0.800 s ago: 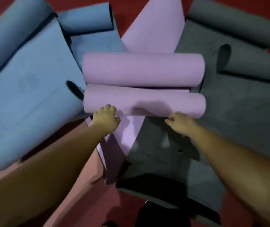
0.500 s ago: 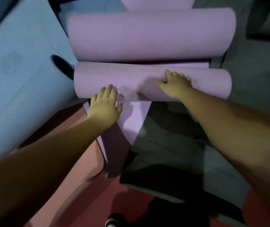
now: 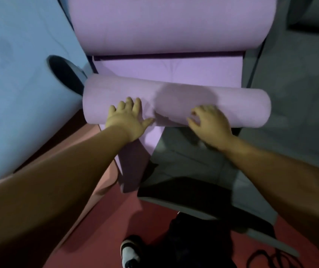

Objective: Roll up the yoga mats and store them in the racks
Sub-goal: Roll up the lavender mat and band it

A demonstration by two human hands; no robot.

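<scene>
Under both hands lies the purple roll (image 3: pixel 176 105): left hand (image 3: pixel 127 118) flat with fingers spread, right hand (image 3: pixel 211 126) with fingers loosely curled on its near edge. Beyond them, flat purple mat (image 3: pixel 166 71) stays open up to a bigger roll (image 3: pixel 170 24).

Far purple roll (image 3: pixel 172 24) and blue mat (image 3: pixel 19 84) cropped by frame edges, shoe (image 3: pixel 130 251) half under dark clothing

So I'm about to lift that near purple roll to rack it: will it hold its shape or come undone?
The near purple roll is a loose, round tube, so it probably rolls easily when pushed. Both the left hand and right hand rest on it; released, it may spring open. It looks like soft foam, likely light.
</scene>
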